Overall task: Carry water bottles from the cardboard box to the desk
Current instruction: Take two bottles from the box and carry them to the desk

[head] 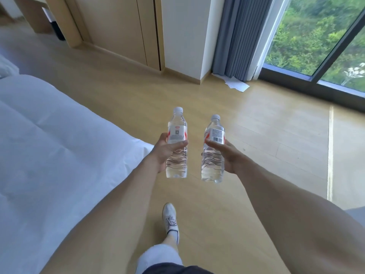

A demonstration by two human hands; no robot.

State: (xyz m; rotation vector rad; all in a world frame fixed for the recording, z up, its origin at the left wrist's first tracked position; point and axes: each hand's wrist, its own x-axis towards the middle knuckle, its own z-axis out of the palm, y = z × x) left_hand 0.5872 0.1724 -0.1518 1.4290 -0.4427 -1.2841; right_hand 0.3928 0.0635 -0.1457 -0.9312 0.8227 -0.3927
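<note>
I hold two clear water bottles upright in front of me over the wooden floor. My left hand [165, 150] grips the left water bottle [177, 133] around its middle, thumb across the front below the white and red label. My right hand [227, 155] grips the right water bottle [214, 135] the same way, its barcode label facing me. Both bottles have white caps and look full. They hang a short gap apart, not touching. Neither the cardboard box nor the desk is in view.
A bed with white bedding [49, 145] fills the left side. Wooden wardrobe doors [122, 26] and a white wall corner [185, 36] stand ahead. Grey curtains [241, 36] and a floor-length window [316, 36] are at the right, with white papers [237, 85] on the floor. My shoe [170, 218] steps forward.
</note>
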